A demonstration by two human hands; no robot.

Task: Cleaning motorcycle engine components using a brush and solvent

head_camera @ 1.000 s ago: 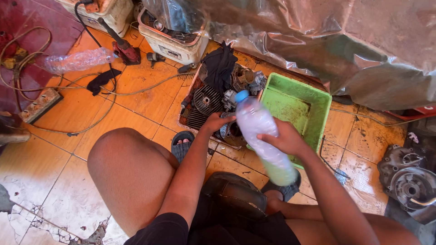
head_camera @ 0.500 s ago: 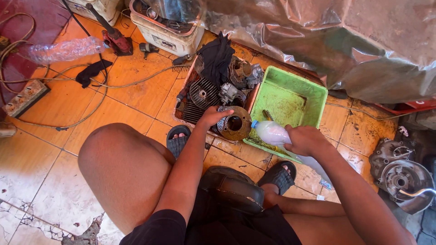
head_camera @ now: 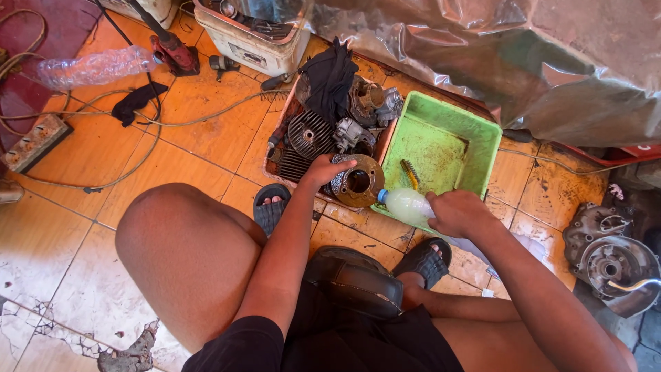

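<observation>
- A plastic bottle (head_camera: 407, 204) of pale liquid is held tilted in the closed grip of the right hand (head_camera: 458, 212), its blue-capped mouth aimed at a round metal cylinder part (head_camera: 357, 182).
- That cylinder part is clasped at its rim by the fingers of the left hand (head_camera: 322, 169), above the edge of a tray of engine parts (head_camera: 323, 131).
- A green plastic tub (head_camera: 475, 131) with a small brush (head_camera: 410, 173) inside is seen just beside the bottle.
- An orange tiled floor (head_camera: 193, 138) lies beneath everything.
</observation>
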